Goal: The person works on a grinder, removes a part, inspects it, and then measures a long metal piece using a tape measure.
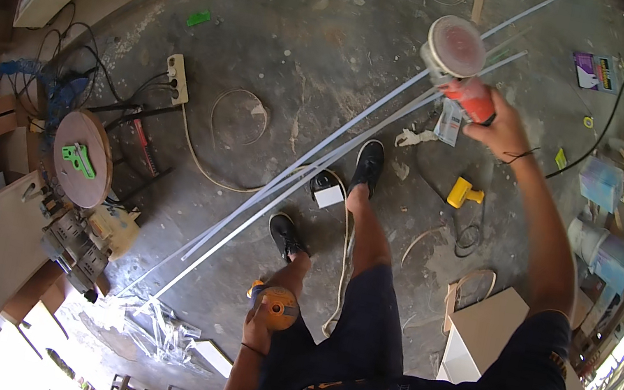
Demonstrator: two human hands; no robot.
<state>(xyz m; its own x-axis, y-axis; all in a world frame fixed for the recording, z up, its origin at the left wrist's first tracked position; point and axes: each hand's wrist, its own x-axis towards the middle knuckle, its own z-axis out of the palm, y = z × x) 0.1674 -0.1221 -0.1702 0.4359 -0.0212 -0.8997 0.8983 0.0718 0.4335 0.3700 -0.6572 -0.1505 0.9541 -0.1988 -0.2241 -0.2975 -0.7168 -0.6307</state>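
My right hand [501,128] is raised at the upper right. Its fingers are wrapped round the red body of a tool [475,100] with a wide, round, pale-rimmed head and a reddish face. Beneath that head run long thin pale strips [347,136], lying diagonally across the floor. Low at my left side, my left hand [255,330] grips a round orange-brown disc-shaped object [279,307] with a dark centre; its exact kind is unclear. A small yellow-orange part [255,289] shows beside it, partly hidden.
A power strip [176,79] with plugged cords lies left. A round stool [82,163] bears a green tool [78,160]. A yellow tool [463,194] with a cord rests right of my feet. Clear plastic wrapping [158,331] covers floor at lower left; a pale cabinet [485,326] stands right.
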